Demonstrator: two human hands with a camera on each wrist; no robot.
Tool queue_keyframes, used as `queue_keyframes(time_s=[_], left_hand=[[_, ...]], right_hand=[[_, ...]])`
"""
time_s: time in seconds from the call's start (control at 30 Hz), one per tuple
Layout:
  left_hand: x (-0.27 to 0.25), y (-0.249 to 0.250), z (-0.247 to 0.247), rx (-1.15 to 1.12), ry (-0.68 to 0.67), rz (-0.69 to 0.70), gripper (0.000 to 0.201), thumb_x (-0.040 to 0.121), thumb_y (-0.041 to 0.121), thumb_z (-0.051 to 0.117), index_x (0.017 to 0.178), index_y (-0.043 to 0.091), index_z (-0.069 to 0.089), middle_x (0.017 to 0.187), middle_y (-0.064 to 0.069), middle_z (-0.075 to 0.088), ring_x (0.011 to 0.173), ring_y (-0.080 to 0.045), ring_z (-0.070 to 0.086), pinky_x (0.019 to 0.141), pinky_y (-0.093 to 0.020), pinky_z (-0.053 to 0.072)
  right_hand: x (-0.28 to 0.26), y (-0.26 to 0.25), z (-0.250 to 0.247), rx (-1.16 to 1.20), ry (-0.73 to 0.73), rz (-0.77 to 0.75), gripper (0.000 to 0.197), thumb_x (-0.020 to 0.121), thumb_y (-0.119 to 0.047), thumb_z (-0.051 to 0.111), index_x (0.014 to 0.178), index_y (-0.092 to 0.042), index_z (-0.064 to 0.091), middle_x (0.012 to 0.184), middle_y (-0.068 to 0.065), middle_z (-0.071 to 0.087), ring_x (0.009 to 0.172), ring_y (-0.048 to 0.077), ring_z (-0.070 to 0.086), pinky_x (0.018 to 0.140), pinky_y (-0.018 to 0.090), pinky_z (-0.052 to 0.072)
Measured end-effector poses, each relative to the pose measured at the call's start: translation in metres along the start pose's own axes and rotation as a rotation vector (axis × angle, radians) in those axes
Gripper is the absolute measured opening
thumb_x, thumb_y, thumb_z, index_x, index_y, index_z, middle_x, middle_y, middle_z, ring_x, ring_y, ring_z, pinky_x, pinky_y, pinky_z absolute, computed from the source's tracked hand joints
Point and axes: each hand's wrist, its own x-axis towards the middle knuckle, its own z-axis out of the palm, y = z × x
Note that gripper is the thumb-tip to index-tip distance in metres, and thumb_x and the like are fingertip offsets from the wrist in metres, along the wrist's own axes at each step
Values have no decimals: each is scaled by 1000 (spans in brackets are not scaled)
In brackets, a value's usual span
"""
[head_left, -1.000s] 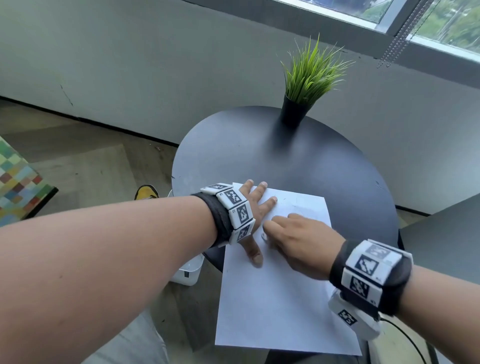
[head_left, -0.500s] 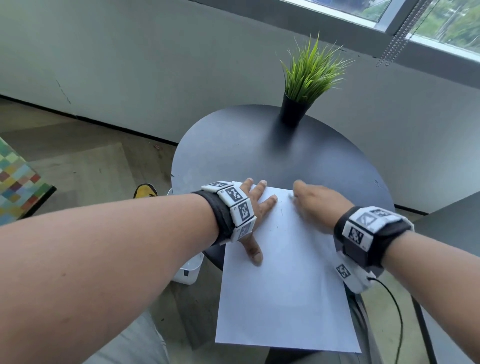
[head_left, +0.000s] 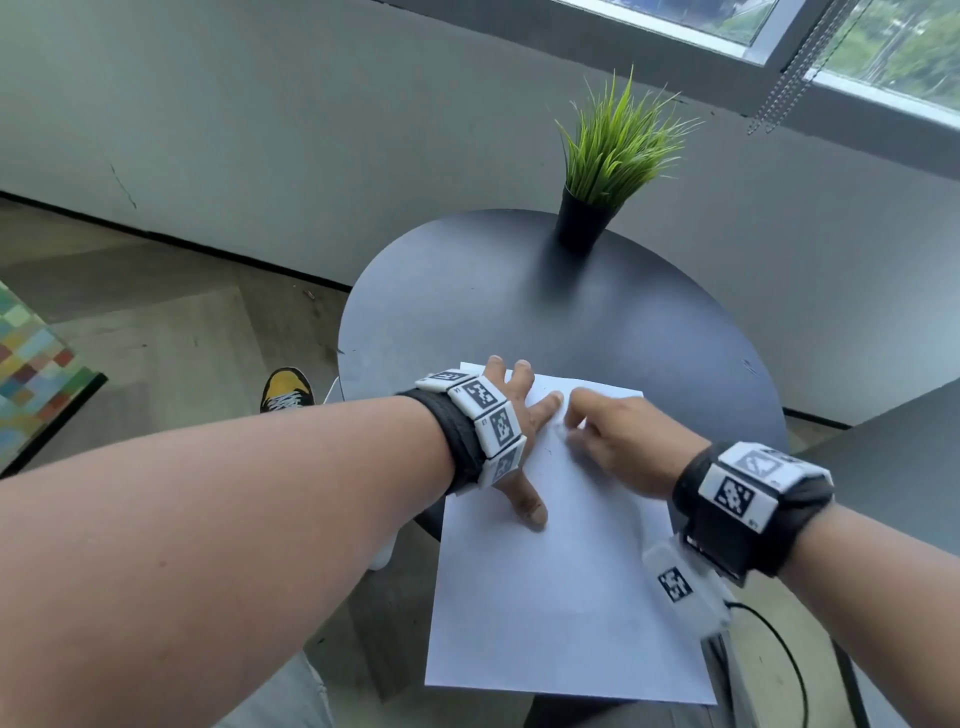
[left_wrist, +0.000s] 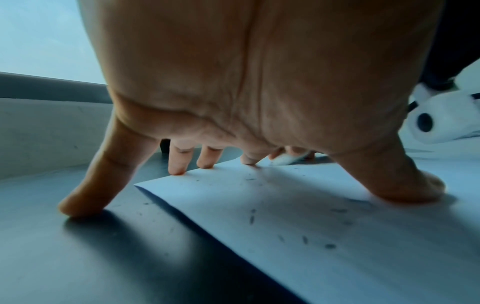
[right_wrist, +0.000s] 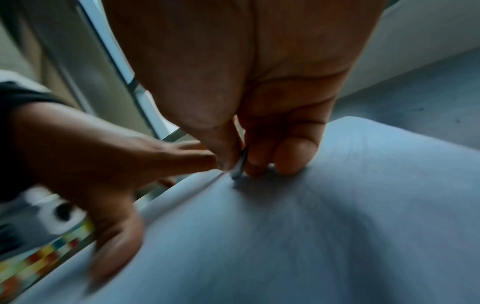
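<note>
Sheet of paper (head_left: 561, 597) lies on the round table (head_left: 519, 291), under both hands. Left hand (head_left: 511, 415) is splayed, fingers straight, pinning the sheet's far corner. Right hand (head_left: 623, 441), just beside the left index finger, pinches a small thin piece (right_wrist: 240, 164) tip-down on the sheet; what it is, unclear.

Judgement: keep left-hand pressure close to the working spot and make short strokes away from it, or the sheet buckles.

Head view hides the pinch; right wrist view shows it. Left wrist view alone shows dark flecks (left_wrist: 252, 219) under the palm, and the little finger on bare table

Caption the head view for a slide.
Left hand pins a white sheet on a black table; right hand pinches a small object against it.
</note>
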Motion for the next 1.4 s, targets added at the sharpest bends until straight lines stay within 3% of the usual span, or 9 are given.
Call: queue_keyframes(time_s=[0.2,0.37,0.53,0.67,0.83,0.97,1.13,1.3,1.4], left_hand=[[3,2,-1,41,8,-4,149,45,99,63,159,38,-11,166,-7,-5,150,-43,6,112,-68,29],[-1,4,-6,53,-3,2,147,48,96,65,160,36,-10,167,-11,-7,151,-44,3,113,-68,28],[1,3,-2,58,8,-10,150,45,99,62,160,37,-11,166,-8,-4,150,-42,6,112,-67,30],[2,5,-4,63,1,-6,150,47,97,64,160,35,-12,167,-11,-8,151,-44,3,113,-67,30],[5,4,1,53,24,-5,153,43,98,65,160,34,-9,166,-11,-5,149,-45,7,111,-68,30],[9,6,3,32,2,-10,158,40,98,66,160,32,-12,167,-14,-12,151,-52,-4,112,-74,21],[10,7,5,14,-23,-35,160,39,97,67,159,33,-17,167,-12,-18,152,-49,-10,113,-74,14],[9,8,3,1,-38,-17,161,38,97,68,159,32,-17,167,-14,-20,152,-51,-11,113,-75,14],[7,8,3,-7,-45,-30,161,38,97,68,158,34,-18,167,-11,-21,152,-47,-13,111,-77,18]], right_hand=[[6,10,-15,62,100,84,15,96,-34,54,92,-20,50,83,1,60,77,24,57,68,35,46],[-27,-21,12,-41,-141,-225,7,95,-23,51,92,-21,45,85,3,59,80,24,51,69,36,41],[-3,6,-8,10,88,32,15,95,-34,51,90,-21,46,83,-2,56,78,25,52,64,34,40],[-28,-22,19,-55,-127,-223,4,94,-18,50,98,-17,49,93,6,62,85,28,53,74,39,45],[-5,13,-10,8,109,21,16,96,-35,51,95,-19,50,86,1,59,81,24,53,69,34,44],[-30,-13,10,-63,-93,-258,15,97,-30,49,93,-15,50,84,2,59,78,24,49,68,35,41],[-4,20,-14,13,101,-26,14,96,-34,52,93,-22,49,78,-3,56,77,24,53,65,35,42],[-27,-5,14,-33,-120,-297,4,96,-23,52,94,-23,48,82,-6,56,78,19,48,70,33,43],[-4,16,-7,14,45,-56,15,97,-39,53,97,-24,51,79,-8,56,76,19,52,67,32,42]])
